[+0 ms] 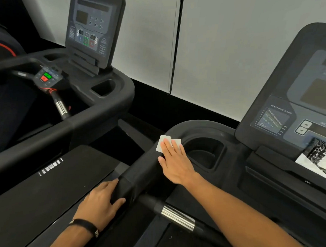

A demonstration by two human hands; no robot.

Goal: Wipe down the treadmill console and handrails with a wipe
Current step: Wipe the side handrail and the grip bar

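My right hand (175, 160) lies flat with straight fingers on a white wipe (162, 141), pressing it onto the top of the black left handrail (144, 170) of the near treadmill, beside a cup-holder recess (205, 152). Lower on the same handrail, my left hand (98, 204) rests on the outer side, its fingers and thumb laid against the black surface. The treadmill console (296, 102) rises at the right with its display and arrow buttons.
A black-and-white packet (320, 156) lies on the console ledge at the right. A chrome pulse grip (177, 218) sticks out below my right arm. A second treadmill (91, 28) stands to the left, with its belt deck (54, 184) between the machines.
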